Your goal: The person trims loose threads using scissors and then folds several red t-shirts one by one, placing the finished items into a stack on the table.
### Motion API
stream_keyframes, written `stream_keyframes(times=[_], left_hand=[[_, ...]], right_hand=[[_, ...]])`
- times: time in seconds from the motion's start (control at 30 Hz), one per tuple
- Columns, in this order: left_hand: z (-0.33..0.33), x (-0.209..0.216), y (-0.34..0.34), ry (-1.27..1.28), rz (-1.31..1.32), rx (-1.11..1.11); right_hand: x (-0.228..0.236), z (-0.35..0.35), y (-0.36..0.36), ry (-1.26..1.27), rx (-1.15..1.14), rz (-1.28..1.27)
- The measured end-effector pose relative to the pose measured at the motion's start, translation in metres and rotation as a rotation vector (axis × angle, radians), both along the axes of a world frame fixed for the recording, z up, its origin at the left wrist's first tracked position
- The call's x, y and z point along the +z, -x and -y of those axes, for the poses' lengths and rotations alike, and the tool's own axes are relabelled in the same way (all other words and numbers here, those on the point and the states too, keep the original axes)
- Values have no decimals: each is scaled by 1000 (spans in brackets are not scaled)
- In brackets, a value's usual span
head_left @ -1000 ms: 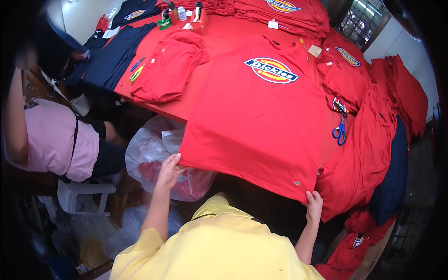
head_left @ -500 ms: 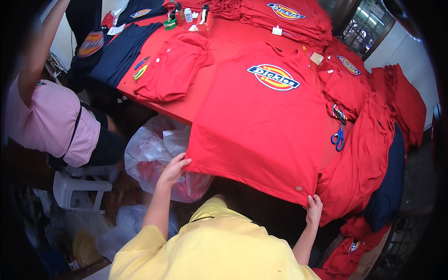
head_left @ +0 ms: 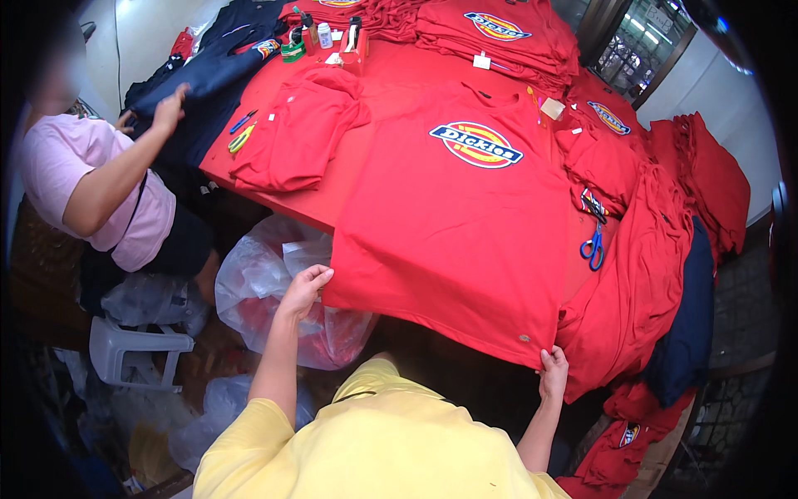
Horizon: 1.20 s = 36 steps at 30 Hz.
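Observation:
A red T-shirt [head_left: 440, 224] with an oval chest logo lies spread on the red-covered table [head_left: 391, 62], its hem hanging toward me over the near edge. My left hand [head_left: 304, 291] pinches the hem's left corner. At the right corner, my right hand [head_left: 553, 370] grips the same hem, close to a small metal-looking tag. The collar end points away from me. Right of the shirt lie blue-handled scissors [head_left: 593, 248], on the red surface beside a heap of red garments [head_left: 628, 291].
Stacked red shirts [head_left: 507, 50] fill the back. Left are a folded red garment [head_left: 291, 133], yellow snips [head_left: 241, 139] and small bottles [head_left: 324, 35]. A plastic bag [head_left: 274, 241] and a grey stool [head_left: 137, 349] stand below. A co-worker in pink [head_left: 100, 183] handles a navy garment [head_left: 212, 87].
The co-worker's raised arm has come down, and the navy garment now lies across the table's left end. My hands keep hold of the hem; the whole view has shifted slightly.

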State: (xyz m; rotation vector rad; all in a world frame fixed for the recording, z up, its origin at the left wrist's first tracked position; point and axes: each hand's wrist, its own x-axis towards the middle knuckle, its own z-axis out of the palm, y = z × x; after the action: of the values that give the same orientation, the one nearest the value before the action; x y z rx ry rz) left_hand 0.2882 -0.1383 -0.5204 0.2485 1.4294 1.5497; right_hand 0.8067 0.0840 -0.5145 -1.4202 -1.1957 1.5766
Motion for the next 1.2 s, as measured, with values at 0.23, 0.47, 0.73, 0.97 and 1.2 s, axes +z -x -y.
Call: stream_keyframes(times=[0.23,0.47,0.73,0.97,1.2], left_hand=[[1,6,-1,93,-96,-56],[10,-5,-9,-159,95,18],[37,13,-2,22,88,-210],[12,0,3,-50,208,-224],[33,2,7,82,74,-270]], right_hand=[[-18,-5,3,-55,-52,-58],[-14,-9,-1,-22,-43,-36],[-6,-8,-7,36,-43,-16],[0,-11,-1,29,41,-37],[1,-15,-31,72,162,198]])
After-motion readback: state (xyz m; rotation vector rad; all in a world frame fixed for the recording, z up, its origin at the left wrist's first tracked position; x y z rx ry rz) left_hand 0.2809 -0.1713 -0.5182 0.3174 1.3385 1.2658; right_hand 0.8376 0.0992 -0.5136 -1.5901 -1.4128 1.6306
